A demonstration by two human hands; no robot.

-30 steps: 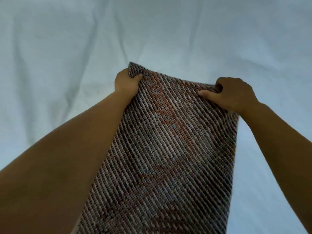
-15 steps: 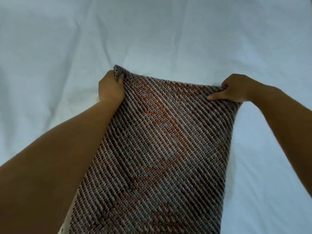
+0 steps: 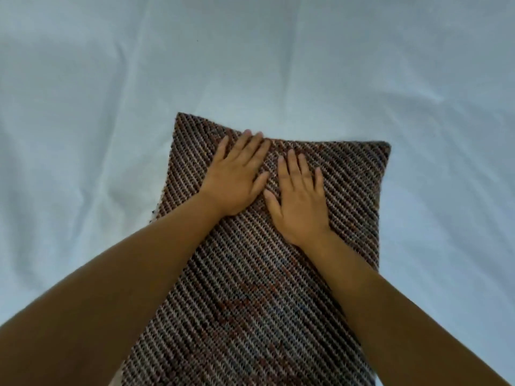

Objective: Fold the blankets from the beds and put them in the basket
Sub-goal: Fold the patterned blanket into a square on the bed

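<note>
the knitted blanket [image 3: 264, 302] lies on the pale bed sheet [image 3: 111, 93], running from the bottom centre of the frame up to just above the middle. its far edge sits a little crooked, the upper left corner higher than the upper right. it looks already folded into a narrow, layered strip. both hands lie flat on it near that far edge: the left hand [image 3: 237, 182] just left of centre, the right hand [image 3: 299, 201] just beside it, thumbs almost meeting. the fingers are straight and spread, palms down, gripping nothing, only pressing the fabric.

judging by the chunky diagonal knit, the blanket is soft and floppy, with some weight and bulk, and not slippery. it will likely sag and spring open rather than keep a crease, so pressing it flat makes sense. the layers could slide apart if it is lifted by one edge. for the next fold, the far corners at the upper left and upper right of the strip seem the best places to pinch, through all layers at once. the basket is not in view.
</note>
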